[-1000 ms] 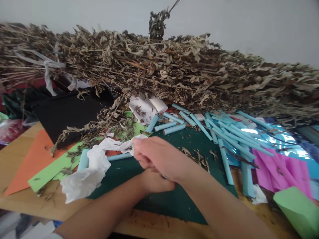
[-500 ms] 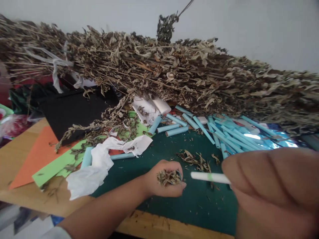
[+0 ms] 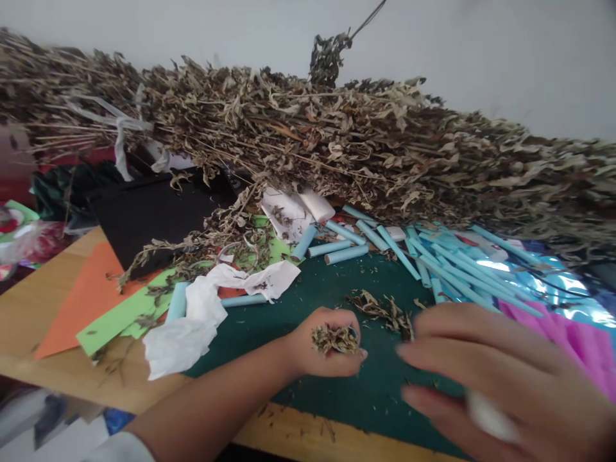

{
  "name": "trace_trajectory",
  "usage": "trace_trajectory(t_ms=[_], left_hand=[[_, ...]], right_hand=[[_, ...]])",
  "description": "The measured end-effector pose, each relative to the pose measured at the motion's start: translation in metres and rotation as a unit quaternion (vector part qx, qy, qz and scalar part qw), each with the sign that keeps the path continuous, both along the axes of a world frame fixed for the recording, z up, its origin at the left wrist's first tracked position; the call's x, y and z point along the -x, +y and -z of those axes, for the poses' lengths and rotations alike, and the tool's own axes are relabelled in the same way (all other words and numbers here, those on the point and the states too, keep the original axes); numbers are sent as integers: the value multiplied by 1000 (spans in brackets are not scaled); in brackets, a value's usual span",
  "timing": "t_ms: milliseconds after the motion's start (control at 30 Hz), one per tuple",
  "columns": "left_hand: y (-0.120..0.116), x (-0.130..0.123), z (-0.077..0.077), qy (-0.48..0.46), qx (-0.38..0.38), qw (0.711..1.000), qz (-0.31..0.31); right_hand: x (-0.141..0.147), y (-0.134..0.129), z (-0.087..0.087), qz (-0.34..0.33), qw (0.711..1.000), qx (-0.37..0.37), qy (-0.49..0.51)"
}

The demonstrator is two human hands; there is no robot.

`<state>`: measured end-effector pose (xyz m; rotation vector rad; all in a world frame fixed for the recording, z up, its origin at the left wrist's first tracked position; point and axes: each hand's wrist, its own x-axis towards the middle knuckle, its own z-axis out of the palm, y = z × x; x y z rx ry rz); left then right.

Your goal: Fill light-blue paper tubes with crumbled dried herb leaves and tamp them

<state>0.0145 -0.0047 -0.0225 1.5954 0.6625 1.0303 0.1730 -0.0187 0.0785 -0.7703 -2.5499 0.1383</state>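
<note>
My left hand (image 3: pixel 332 359) is closed around what looks like a small paper tube; only a sliver of its bluish rim shows. Dried leaves (image 3: pixel 334 339) fill the ring of its thumb and forefinger. At the lower right, my right hand (image 3: pixel 500 378) is blurred by motion, its thumb and forefinger apart. A white stick (image 3: pixel 491 417) is tucked in the right palm, mostly hidden by the fingers. Those fingertips are close to a small heap of crumbled dried leaves (image 3: pixel 380 311) on the dark green mat (image 3: pixel 317 410).
Several light blue paper tubes (image 3: pixel 346 254) lie behind the mat, with more piled at right. A long bundle of dried plants (image 3: pixel 298 135) spans the back. At left are crumpled white tissue (image 3: pixel 206 308), green paper (image 3: pixel 125 314), orange paper (image 3: pixel 81 301) and a black flat object (image 3: pixel 158 218).
My right hand has drawn back and opened its thumb and forefinger. The white stick, which pointed toward my left hand, now sits in the palm. My left hand has barely moved.
</note>
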Motion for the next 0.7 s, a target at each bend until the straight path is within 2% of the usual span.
trace_trajectory(t_ms=[67,200,300,433,600,700], left_hand=[[0,0,2,-23,-7,1000,2],[1,1,5,-48,-6,999,9],[1,2,4,-10,4,1000,19],[1,1,4,61,44,997,15],[1,-1,3,53,27,998,-6],[0,-2,1,58,19,998,-19]], right_hand=[[11,7,-4,-24,998,14,-51],[18,14,11,-48,986,52,-152],[17,17,19,-61,983,80,-155],[18,19,14,-55,979,118,-160],[20,20,13,-8,981,101,-164],[14,19,14,3,975,125,-185]])
